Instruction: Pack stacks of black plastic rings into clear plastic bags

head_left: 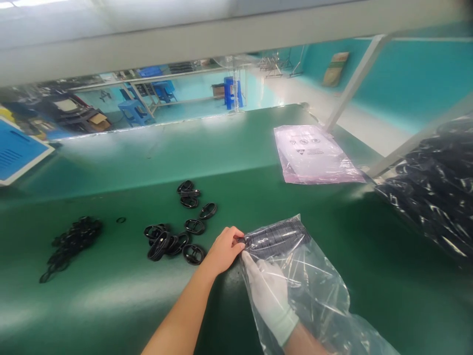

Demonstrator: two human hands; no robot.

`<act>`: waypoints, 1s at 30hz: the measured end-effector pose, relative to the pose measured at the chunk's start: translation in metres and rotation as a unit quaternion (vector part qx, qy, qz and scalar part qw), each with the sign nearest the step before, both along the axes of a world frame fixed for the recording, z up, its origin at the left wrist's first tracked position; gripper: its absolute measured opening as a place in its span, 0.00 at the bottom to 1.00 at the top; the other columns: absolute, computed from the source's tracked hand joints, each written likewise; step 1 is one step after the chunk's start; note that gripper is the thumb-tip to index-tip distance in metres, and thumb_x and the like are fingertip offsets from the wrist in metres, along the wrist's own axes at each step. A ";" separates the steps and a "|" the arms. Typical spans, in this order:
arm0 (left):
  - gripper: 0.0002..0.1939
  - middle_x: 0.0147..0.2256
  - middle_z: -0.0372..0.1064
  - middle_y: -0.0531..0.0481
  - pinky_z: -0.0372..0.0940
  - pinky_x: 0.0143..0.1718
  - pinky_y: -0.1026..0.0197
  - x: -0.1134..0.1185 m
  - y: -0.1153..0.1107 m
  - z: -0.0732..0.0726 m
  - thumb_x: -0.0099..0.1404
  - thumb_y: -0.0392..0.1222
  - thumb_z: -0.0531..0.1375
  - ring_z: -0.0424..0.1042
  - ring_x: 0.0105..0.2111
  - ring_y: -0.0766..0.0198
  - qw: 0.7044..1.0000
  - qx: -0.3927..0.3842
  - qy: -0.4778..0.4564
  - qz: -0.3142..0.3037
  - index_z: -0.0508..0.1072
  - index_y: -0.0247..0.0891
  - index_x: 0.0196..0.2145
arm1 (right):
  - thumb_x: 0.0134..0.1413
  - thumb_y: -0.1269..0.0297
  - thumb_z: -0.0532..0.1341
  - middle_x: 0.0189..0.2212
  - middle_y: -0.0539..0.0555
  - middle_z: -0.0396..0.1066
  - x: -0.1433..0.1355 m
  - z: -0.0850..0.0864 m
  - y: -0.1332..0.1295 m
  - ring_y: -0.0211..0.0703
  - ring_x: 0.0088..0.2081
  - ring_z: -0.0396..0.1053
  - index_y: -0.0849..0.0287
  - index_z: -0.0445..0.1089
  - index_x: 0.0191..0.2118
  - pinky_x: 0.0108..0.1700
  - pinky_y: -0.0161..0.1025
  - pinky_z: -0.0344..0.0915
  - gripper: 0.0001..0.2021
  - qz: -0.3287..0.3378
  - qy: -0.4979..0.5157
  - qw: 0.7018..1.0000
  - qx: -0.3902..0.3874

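A clear plastic bag (321,283) lies in front of me with a tight row of black coiled cables (281,237) packed along its closed far end. My left hand (223,250), bare, pinches the bag from outside at the left end of that row. Inside the bag is my right hand (269,291) in a white glove. Its fingers are bent together, with the tips against the same left end of the row; what they grip is hidden. Loose black coiled cables (159,245) lie in a cluster to the left of my hands.
A heap of small black rings (76,239) lies farther left on the green table (121,301), with a single ring (121,220) near it. A pinkish printed bag (314,155) lies at the back right. Black plastic-wrapped goods (436,187) stand at the right edge, beside a metal post (353,84).
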State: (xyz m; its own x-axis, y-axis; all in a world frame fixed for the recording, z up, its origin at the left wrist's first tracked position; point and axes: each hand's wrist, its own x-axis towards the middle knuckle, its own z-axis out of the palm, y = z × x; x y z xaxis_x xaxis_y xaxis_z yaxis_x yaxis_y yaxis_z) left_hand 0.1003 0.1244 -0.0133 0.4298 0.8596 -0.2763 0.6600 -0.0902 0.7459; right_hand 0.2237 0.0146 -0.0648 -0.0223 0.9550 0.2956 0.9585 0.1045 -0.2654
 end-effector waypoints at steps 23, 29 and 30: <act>0.13 0.37 0.70 0.51 0.61 0.37 0.63 0.019 0.020 0.010 0.55 0.47 0.54 0.68 0.36 0.63 0.996 -0.079 -0.013 -0.047 0.71 0.40 0.36 | 0.54 0.66 0.51 0.44 0.59 0.61 -0.001 -0.007 -0.021 0.47 0.40 0.64 0.53 0.60 0.53 0.39 0.47 0.66 0.19 -0.054 0.106 0.993 0.017; 0.14 0.35 0.71 0.50 0.61 0.33 0.63 0.022 0.026 0.011 0.54 0.50 0.56 0.68 0.33 0.63 0.994 -0.090 0.023 -0.059 0.70 0.39 0.34 | 0.53 0.64 0.53 0.44 0.58 0.63 -0.002 -0.008 -0.022 0.48 0.41 0.64 0.53 0.63 0.50 0.41 0.48 0.66 0.17 -0.080 0.092 0.993 0.006; 0.13 0.35 0.71 0.50 0.61 0.34 0.63 0.020 0.027 0.010 0.54 0.50 0.56 0.69 0.34 0.63 0.994 -0.087 0.016 -0.064 0.70 0.39 0.34 | 0.53 0.63 0.52 0.44 0.58 0.63 -0.003 -0.008 -0.021 0.47 0.41 0.64 0.52 0.63 0.50 0.41 0.47 0.66 0.17 -0.086 0.089 0.992 0.008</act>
